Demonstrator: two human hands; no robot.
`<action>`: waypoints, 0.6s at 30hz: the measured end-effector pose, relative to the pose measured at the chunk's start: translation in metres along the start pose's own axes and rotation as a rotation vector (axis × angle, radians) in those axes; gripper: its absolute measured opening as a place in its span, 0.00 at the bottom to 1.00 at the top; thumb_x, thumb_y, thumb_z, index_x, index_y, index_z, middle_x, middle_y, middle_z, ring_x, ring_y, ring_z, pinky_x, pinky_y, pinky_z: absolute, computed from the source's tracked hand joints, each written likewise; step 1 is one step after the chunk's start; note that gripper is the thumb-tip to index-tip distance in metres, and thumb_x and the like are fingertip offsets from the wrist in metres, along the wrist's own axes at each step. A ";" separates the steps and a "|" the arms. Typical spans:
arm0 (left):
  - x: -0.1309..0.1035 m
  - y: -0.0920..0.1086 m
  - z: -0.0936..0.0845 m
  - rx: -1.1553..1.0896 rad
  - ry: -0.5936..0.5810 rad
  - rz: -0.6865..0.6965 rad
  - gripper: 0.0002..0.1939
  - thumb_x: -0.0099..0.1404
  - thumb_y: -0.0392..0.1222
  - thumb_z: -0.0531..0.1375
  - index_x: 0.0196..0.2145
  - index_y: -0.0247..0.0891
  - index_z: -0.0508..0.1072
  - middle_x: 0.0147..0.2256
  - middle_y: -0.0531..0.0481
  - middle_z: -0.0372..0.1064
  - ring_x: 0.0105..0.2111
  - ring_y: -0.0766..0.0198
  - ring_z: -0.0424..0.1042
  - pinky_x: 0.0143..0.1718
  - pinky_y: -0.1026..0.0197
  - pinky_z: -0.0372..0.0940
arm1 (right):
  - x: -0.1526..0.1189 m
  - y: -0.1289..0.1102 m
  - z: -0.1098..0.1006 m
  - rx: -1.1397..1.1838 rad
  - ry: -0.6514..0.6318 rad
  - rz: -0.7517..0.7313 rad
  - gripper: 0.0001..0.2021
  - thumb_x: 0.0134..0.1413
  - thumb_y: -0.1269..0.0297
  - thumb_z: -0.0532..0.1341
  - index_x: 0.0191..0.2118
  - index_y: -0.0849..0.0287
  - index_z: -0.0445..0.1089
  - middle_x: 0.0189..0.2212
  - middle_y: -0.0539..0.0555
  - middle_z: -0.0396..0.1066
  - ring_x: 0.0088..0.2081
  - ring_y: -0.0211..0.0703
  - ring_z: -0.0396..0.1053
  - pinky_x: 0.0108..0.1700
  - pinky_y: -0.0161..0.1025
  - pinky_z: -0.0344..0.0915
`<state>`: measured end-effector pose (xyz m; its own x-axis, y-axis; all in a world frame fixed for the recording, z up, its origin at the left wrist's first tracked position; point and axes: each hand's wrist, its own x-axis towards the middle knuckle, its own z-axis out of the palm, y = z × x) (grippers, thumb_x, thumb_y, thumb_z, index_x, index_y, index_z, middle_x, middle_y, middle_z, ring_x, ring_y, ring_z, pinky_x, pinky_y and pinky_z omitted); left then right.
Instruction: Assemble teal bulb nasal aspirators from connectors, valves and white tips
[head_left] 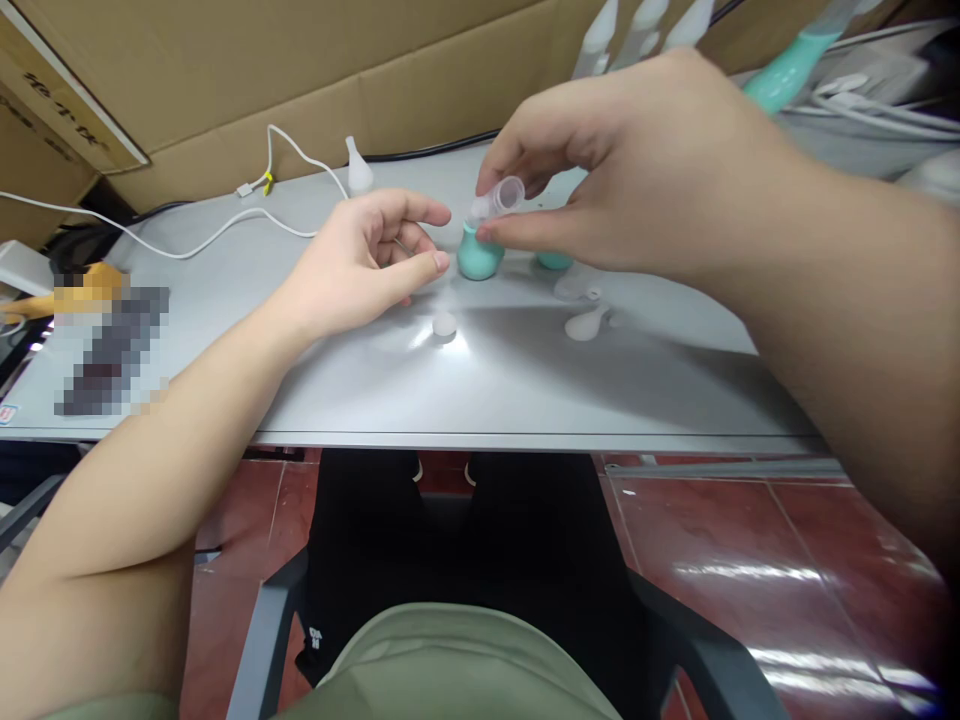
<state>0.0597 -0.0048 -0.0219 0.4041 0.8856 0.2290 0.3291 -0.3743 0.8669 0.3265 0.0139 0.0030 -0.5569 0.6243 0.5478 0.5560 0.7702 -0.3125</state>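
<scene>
My right hand [592,160] pinches a small clear plastic tube [504,195] between thumb and fingers, just over the neck of a teal squeeze bulb [480,257]. Whether the tube touches the bulb's neck I cannot tell. To the left, my left hand [382,245] is held with fingers curled apart and nothing between them. A second teal bulb [553,260] stands partly hidden behind the right hand. Near it lie two translucent nozzle tips [585,325]. A small white round cap [444,326] rests on the table in front of the bulb.
Along the cardboard wall [300,70] at the back, a white cable [217,228] and an upright white nozzle [360,172] sit on the grey table [360,390]. Several clear-tipped pieces [637,35] and a teal bulb [795,70] are at the upper right, beside more cables.
</scene>
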 end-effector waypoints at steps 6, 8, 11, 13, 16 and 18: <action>0.000 -0.007 -0.003 0.011 0.007 0.074 0.21 0.71 0.51 0.77 0.56 0.42 0.81 0.43 0.46 0.80 0.36 0.60 0.82 0.35 0.60 0.79 | -0.001 -0.008 0.000 0.246 0.101 -0.032 0.15 0.65 0.52 0.75 0.45 0.58 0.77 0.42 0.49 0.80 0.41 0.35 0.79 0.42 0.37 0.73; 0.001 -0.007 -0.002 -0.010 -0.011 0.109 0.24 0.69 0.55 0.78 0.56 0.43 0.82 0.49 0.44 0.81 0.41 0.56 0.84 0.39 0.58 0.80 | -0.001 -0.012 0.001 0.359 0.154 -0.011 0.19 0.61 0.51 0.78 0.45 0.60 0.76 0.42 0.49 0.79 0.41 0.33 0.78 0.40 0.35 0.72; 0.001 -0.002 0.000 -0.063 -0.067 0.153 0.24 0.67 0.59 0.79 0.51 0.43 0.83 0.53 0.43 0.82 0.50 0.53 0.85 0.49 0.56 0.82 | 0.000 -0.021 0.005 0.487 0.212 0.053 0.16 0.57 0.60 0.81 0.43 0.59 0.77 0.39 0.48 0.80 0.40 0.31 0.79 0.38 0.31 0.72; 0.000 0.002 0.002 -0.090 -0.088 0.154 0.22 0.67 0.59 0.79 0.49 0.43 0.83 0.52 0.44 0.83 0.49 0.55 0.84 0.49 0.57 0.82 | 0.000 -0.026 0.006 0.523 0.230 0.088 0.14 0.56 0.65 0.80 0.43 0.59 0.77 0.38 0.47 0.80 0.40 0.32 0.80 0.38 0.31 0.73; -0.002 0.007 0.003 -0.104 -0.076 0.109 0.19 0.68 0.56 0.78 0.48 0.43 0.83 0.49 0.44 0.82 0.43 0.59 0.83 0.43 0.59 0.83 | 0.001 -0.030 0.007 0.547 0.248 0.126 0.13 0.54 0.65 0.80 0.42 0.58 0.79 0.37 0.47 0.81 0.40 0.33 0.81 0.37 0.30 0.73; -0.003 0.009 0.002 -0.104 -0.060 0.101 0.17 0.69 0.52 0.77 0.49 0.43 0.84 0.48 0.45 0.82 0.42 0.60 0.83 0.44 0.60 0.83 | 0.001 -0.029 0.006 0.561 0.245 0.126 0.12 0.54 0.64 0.79 0.42 0.57 0.80 0.37 0.46 0.82 0.41 0.34 0.82 0.38 0.30 0.73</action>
<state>0.0634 -0.0117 -0.0157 0.4820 0.8258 0.2929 0.1956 -0.4272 0.8827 0.3060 -0.0071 0.0081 -0.3132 0.7180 0.6216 0.1622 0.6853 -0.7099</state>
